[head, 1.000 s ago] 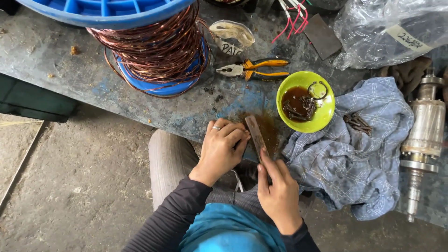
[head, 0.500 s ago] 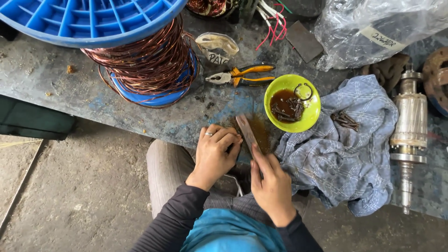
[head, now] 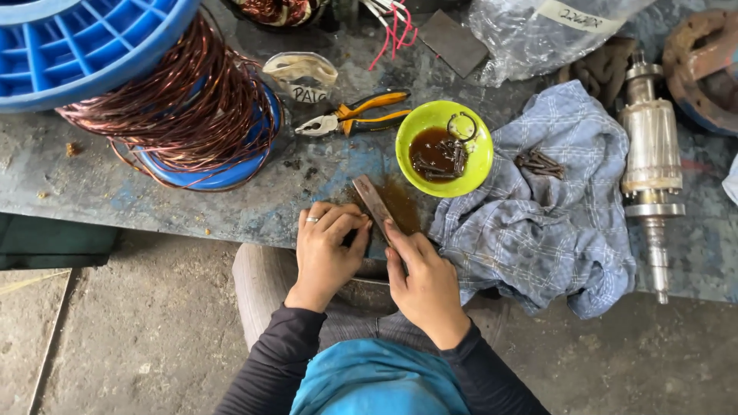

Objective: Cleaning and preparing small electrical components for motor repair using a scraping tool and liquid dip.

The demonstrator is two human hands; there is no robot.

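At the desk (head: 92,192) edge, lower centre of the frame, the right hand (head: 421,280) has its fingers closed around a flat rusty strip (head: 371,201). The left hand (head: 327,250) curls closed beside it, touching. A green bowl (head: 475,165) and cloth (head: 553,223) crowd the right; bare desk lies left.

Both forearms in dark sleeves reach forward, close together. Left hand (head: 327,250) palm down, fingers (head: 338,219) curled, ring on one. Right hand (head: 423,280) just beside it, fingers (head: 396,234) extended forward, pinching.
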